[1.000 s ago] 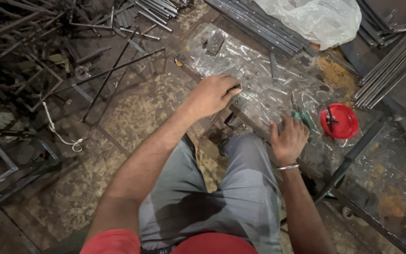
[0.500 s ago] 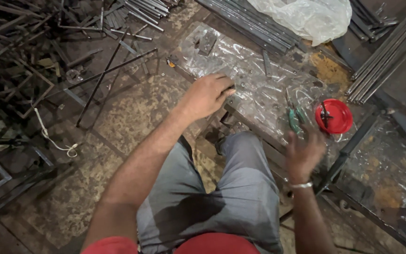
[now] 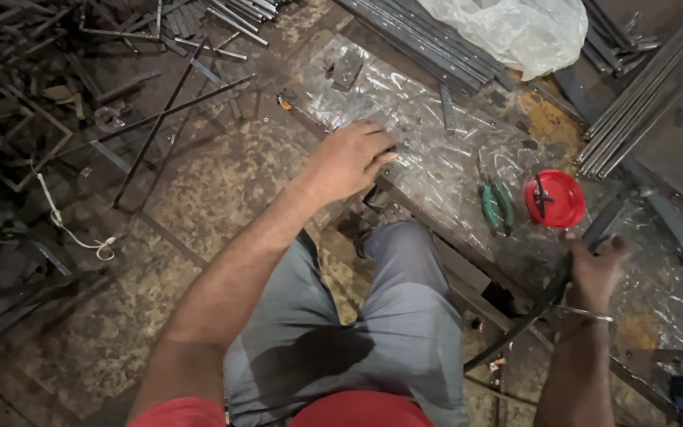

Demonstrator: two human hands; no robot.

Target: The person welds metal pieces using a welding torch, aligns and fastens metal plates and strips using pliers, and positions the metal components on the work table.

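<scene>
Head view, looking down over grey trousers (image 3: 357, 332) to a workshop floor (image 3: 199, 198). Red round lid or shallow dish (image 3: 555, 199) lying on a crinkled clear plastic sheet (image 3: 405, 103), with a small dark metal piece resting inside it; contents otherwise too small to tell. Green-handled pliers (image 3: 497, 204) just beside the red dish, to its left, on the same sheet. White plastic bag (image 3: 515, 28) at the top, bulging, contents hidden, lying over a bundle of steel bars (image 3: 405, 39). Left hand (image 3: 349, 158) pressed palm-down at the near edge of the plastic sheet, fingers curled on small metal parts; left grip neither clearly open nor clearly closed on anything, cannot tell. Right hand (image 3: 594, 273) lower right, with a bangle (image 3: 586, 314) at the wrist, blurred; right grip closed around a dark curved metal strip (image 3: 523, 320) that runs down and left from the fist. Strip held just below the red dish and the pliers, well apart from the left hand. Heap of scrap rods and frames (image 3: 57, 95) at left, with a white cord (image 3: 65, 221) lying near it.
</scene>
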